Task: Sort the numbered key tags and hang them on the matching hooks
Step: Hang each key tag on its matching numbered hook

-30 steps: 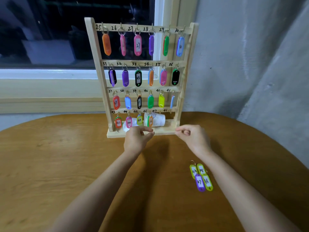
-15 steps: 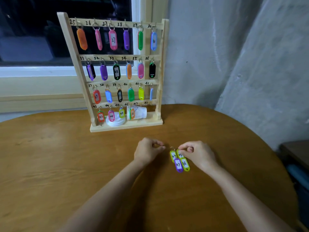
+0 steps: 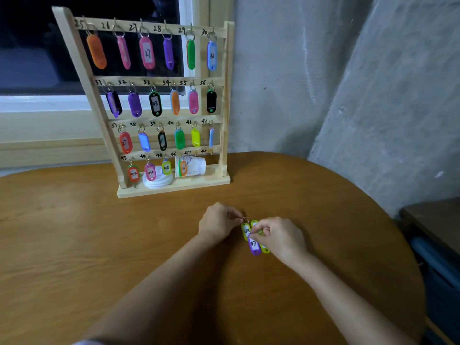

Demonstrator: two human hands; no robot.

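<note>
rack [image 3: 171,188] behind loose tags [image 3: 254,241], on table [image 3: 74,245]

The person's left hand [image 3: 219,224] and right hand [image 3: 281,239] are bare, and both forearms are uncovered along their visible length. A sliver of pale sleeve [image 3: 86,342] shows at the left arm's lower end.

I see a pale wooden rack [image 3: 225,95] with four numbered rails standing upright at the back of the brown table [image 3: 99,245]. Coloured oval plastic key tags [image 3: 147,53] hang by metal rings from hooks 25 to 46, while the small hooks marked 47 [image 3: 196,153] and 48 [image 3: 211,152] on the bottom rail are bare. Well in front of it, a small cluster of loose tags [image 3: 256,250] lies flat on the tabletop: a purple oval tag marked 47 [image 3: 254,244] overlaps yellow-green tags [image 3: 246,230] whose numbers I cannot read clearly.
</note>
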